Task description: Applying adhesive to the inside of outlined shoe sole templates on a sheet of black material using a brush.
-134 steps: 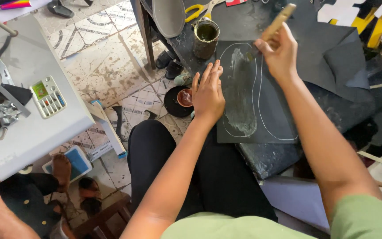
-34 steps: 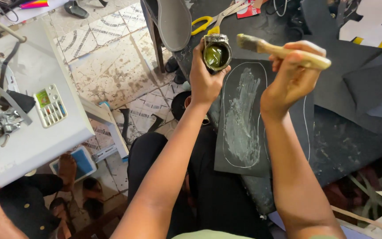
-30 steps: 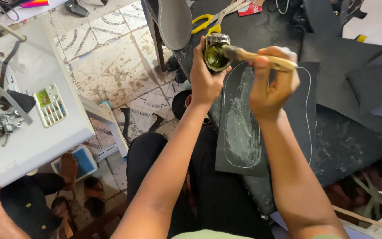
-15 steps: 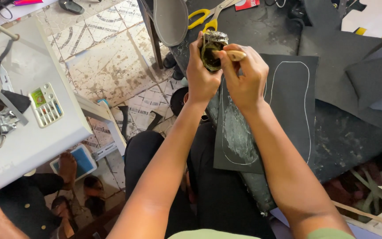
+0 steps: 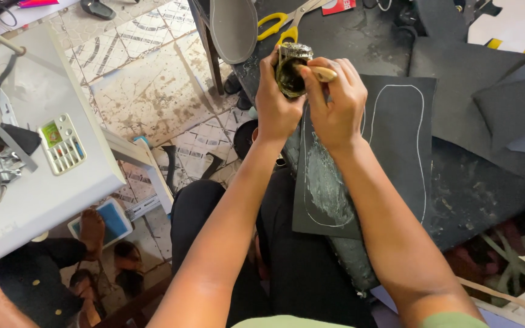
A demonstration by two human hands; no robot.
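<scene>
My left hand (image 5: 276, 104) grips a small dirty metal can (image 5: 291, 68) of glue, lifted over the black worktable. My right hand (image 5: 335, 103) holds a wooden-handled brush (image 5: 322, 73) whose bristle end is down inside the can. Below both hands lies a black sheet (image 5: 390, 152) with two chalked shoe-sole outlines; the left outline is smeared with pale glue (image 5: 326, 188), the right outline is bare.
Yellow-handled scissors (image 5: 277, 23) and a grey sole (image 5: 233, 27) lie at the table's far edge. More black sheet pieces (image 5: 493, 91) sit to the right. On the left stands a white sewing table (image 5: 44, 176), with another person's feet (image 5: 92, 234) beneath it.
My left hand left the sheet and picked up the can. My right hand swung the brush from the air over the sheet into the can's mouth.
</scene>
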